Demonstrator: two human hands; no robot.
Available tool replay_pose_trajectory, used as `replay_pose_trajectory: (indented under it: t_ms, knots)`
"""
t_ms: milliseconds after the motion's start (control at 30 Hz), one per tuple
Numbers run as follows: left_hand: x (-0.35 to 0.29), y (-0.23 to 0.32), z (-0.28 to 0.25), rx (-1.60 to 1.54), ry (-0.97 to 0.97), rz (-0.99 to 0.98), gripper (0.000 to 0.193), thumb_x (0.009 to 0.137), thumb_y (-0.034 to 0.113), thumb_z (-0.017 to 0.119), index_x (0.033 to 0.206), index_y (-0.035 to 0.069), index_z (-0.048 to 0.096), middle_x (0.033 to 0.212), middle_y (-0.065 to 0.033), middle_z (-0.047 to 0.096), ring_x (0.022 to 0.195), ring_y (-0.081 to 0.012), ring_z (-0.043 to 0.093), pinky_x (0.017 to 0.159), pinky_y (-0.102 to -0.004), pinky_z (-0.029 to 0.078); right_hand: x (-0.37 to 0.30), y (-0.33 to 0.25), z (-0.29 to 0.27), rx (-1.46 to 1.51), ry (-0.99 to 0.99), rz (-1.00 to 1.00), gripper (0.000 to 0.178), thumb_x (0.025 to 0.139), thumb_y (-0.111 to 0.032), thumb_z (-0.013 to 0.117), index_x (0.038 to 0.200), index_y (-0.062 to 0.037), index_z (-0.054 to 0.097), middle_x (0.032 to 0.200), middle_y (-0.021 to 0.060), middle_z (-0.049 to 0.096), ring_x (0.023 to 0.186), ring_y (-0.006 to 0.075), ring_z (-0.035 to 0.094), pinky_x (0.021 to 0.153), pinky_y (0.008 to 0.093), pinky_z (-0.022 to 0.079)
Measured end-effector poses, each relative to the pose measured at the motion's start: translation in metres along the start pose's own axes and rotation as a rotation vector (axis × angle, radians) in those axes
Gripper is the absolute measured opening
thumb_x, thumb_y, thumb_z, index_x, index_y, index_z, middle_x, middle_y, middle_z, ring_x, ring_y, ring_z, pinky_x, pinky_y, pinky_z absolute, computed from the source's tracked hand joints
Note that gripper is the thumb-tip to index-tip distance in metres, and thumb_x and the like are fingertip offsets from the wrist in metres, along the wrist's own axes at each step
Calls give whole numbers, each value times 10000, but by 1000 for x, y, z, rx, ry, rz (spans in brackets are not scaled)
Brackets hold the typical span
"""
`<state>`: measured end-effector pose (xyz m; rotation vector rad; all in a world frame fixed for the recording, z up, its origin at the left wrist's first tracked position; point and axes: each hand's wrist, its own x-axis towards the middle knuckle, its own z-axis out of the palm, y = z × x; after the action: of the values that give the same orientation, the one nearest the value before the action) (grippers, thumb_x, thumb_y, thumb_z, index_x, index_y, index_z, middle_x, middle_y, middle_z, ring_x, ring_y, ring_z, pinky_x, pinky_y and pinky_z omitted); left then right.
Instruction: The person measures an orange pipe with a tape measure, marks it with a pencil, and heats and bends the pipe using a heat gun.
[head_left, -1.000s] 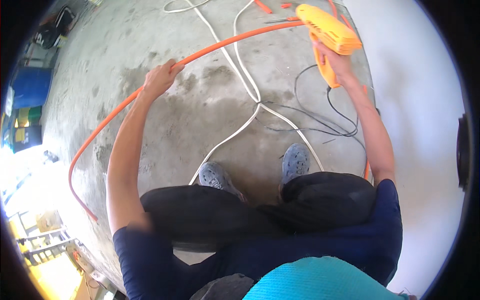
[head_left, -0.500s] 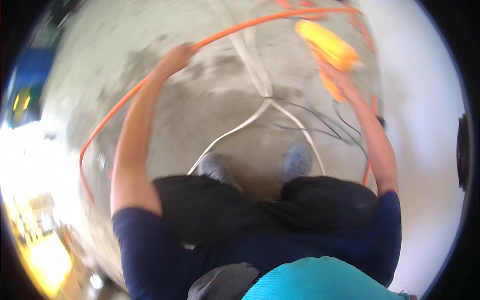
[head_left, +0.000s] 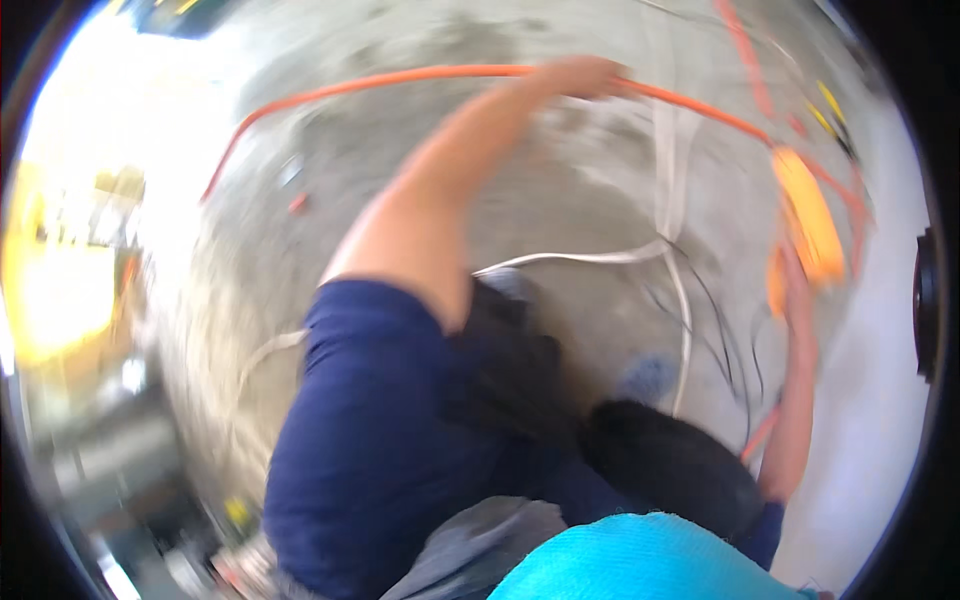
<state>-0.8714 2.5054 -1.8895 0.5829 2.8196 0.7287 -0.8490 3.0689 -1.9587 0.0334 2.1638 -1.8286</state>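
Note:
My left hand (head_left: 585,75) is wrapped around a thin orange tube (head_left: 430,73). The tube arcs across the far side of the floor, its left end bending down toward me. On the right, my right hand (head_left: 795,285) grips the handle of a yellow-orange handheld power tool (head_left: 815,225). The tool's far end is at the tube, overlapping it in view; whether they touch I cannot tell. Motion blurs both hands, and the tool's body partly hides the right fingers.
White cables (head_left: 600,257) and thin black cords (head_left: 725,340) lie on the concrete floor (head_left: 540,170) by my feet. Yellow-handled pliers (head_left: 828,112) rest near the white wall (head_left: 880,370) at right. A small red piece (head_left: 298,203) lies on the left.
The view has swung left, so floor, cables and tool appear farther right. My left arm now reaches across toward the right. Both hands keep their hold on the tube and the power tool.

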Motion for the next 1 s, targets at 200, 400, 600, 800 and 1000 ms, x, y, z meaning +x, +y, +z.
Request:
replay_pose_trajectory:
  t_ms: [200,400,600,800,1000]
  knots:
    - [-18,-1,2,33,14,-206,509,1020,556,561,1026,53,639,775,-100,588,743,-217,546,699,-409,451,-29,-78,66,-112,234,-227,146,937,-183,726,1019,-79,665,808,-48,598,643,54,525,567,258,436]
    - [-2,7,0,-3,-29,-189,523,1031,532,541,919,22,573,726,-115,536,676,-240,483,657,-413,427,-22,-82,26,-233,404,-275,96,915,-123,705,950,-50,654,720,-36,581,562,60,503,508,263,405]
    - [-7,-4,-1,-12,5,-157,518,1049,490,532,861,7,540,673,-102,462,654,-225,409,625,-416,396,-10,-73,12,-186,527,-271,221,889,-168,737,1060,-45,671,821,-4,642,644,84,582,576,281,475]
    - [-7,-9,-3,0,-7,-173,514,1055,474,523,893,-11,572,698,-136,486,665,-248,440,651,-419,417,-23,-82,41,-121,343,-222,253,894,-177,740,1102,-56,661,830,-5,642,629,71,571,541,277,470]
    - [-5,-1,2,-13,-8,-182,509,1055,485,522,941,-6,593,738,-164,546,692,-277,503,688,-441,446,-28,-86,77,-256,190,-214,451,889,-219,760,1289,-61,622,1099,44,709,966,140,667,834,322,552]
